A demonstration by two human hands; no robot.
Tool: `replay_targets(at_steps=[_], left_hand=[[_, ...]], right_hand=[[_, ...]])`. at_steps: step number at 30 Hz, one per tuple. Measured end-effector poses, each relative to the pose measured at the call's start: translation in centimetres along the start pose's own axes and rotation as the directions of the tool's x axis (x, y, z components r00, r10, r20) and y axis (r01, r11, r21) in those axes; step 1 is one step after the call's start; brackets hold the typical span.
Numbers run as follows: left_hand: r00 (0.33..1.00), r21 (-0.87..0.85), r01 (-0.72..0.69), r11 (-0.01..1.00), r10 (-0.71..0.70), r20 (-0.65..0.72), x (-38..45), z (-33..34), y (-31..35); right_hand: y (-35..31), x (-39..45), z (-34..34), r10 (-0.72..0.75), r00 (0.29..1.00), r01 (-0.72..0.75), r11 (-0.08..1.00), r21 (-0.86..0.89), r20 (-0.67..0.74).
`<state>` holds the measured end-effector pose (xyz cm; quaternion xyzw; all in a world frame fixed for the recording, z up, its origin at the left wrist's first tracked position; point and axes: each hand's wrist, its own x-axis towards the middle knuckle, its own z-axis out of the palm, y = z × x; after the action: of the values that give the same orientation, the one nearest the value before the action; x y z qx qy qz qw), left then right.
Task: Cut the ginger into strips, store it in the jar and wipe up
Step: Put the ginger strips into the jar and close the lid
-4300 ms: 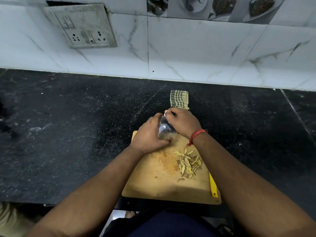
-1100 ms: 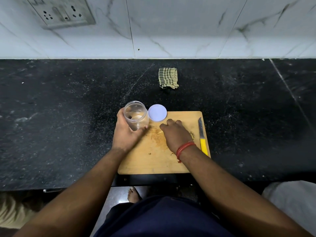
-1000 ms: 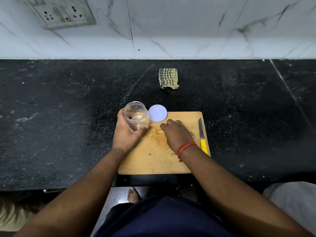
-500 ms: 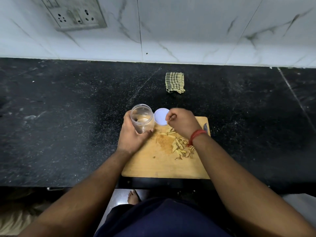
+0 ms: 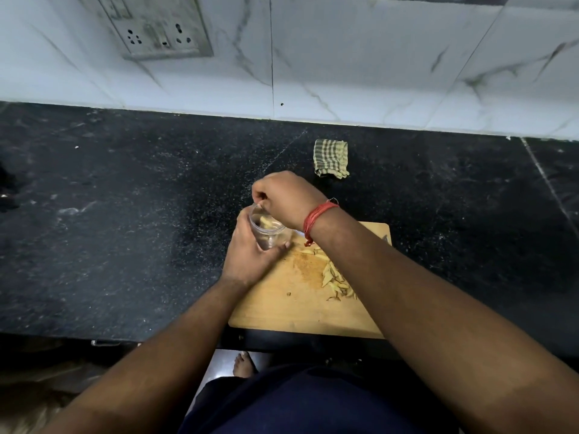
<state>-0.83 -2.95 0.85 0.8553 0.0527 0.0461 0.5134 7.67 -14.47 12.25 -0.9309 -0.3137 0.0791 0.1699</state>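
Where it covered strips (image 5: 336,281) earlier, right hand (image 5: 286,197) pinches over jar (image 5: 268,230); left hand (image 5: 250,258) grips it.

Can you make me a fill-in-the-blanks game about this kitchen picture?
1. The left hand holds the clear plastic ____.
2. The pale ginger strips lie on the ____ cutting board.
3. The right hand wears a ____ thread band on its wrist.
4. The checked green cloth lies on the ____ stone counter.

Missing words: jar; wooden; red; black

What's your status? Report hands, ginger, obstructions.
Left hand grips jar; right hand over its mouth. Ginger strips remain on board. Nothing blocking.
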Motion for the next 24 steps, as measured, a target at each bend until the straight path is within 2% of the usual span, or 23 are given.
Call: replay_targets(at_steps=[3, 5, 7, 8, 10, 12, 14, 16, 24], left_hand=[[1.0, 0.001, -0.001, 1.0, 0.001, -0.004, 0.1, 0.0, -0.1], [1.0, -0.002, -0.018, 1.0, 0.018, -0.007, 0.2, 0.0, -0.4], [1.0, -0.002, -0.023, 1.0, 0.023, -0.01, 0.2, 0.0, -0.6], [1.0, -0.003, -0.021, 1.0, 0.021, -0.012, 0.2, 0.0, -0.7], [1.0, -0.001, -0.014, 1.0, 0.014, -0.019, 0.2, 0.1, -0.9], [1.0, 0.002, -0.013, 1.0, 0.013, -0.024, 0.2, 0.2, -1.0], [1.0, 0.001, -0.015, 1.0, 0.015, -0.02, 0.2, 0.3, -1.1], [1.0, 0.002, -0.014, 1.0, 0.014, -0.018, 0.2, 0.2, -1.1], [1.0, 0.004, -0.018, 1.0, 0.018, -0.018, 0.2, 0.2, -1.1]], right_hand=[[0.5, -0.8, -0.9, 0.011, 1.0, -0.008, 0.993, 0.121, -0.024], [2.0, -2.2, -1.7, 0.086, 0.986, -0.048, 0.965, 0.258, -0.14], [4.5, -4.2, -1.7, 0.189, 0.97, -0.133, 0.94, 0.313, -0.154], [5.7, -5.3, -1.3, 0.237, 0.966, -0.2, 0.938, 0.285, -0.101], [7.4, -7.6, 0.0, 0.323, 0.943, -0.331, 0.936, 0.118, 0.082], [7.7, -9.7, 1.5, 0.368, 0.889, -0.358, 0.929, -0.088, 0.273], [7.1, -11.3, 2.8, 0.404, 0.832, -0.34, 0.913, -0.226, 0.38], [6.6, -11.8, 4.1, 0.425, 0.819, -0.336, 0.9, -0.279, 0.385], [5.7, -11.0, 6.5, 0.273, 0.933, -0.226, 0.951, -0.211, 0.235]])
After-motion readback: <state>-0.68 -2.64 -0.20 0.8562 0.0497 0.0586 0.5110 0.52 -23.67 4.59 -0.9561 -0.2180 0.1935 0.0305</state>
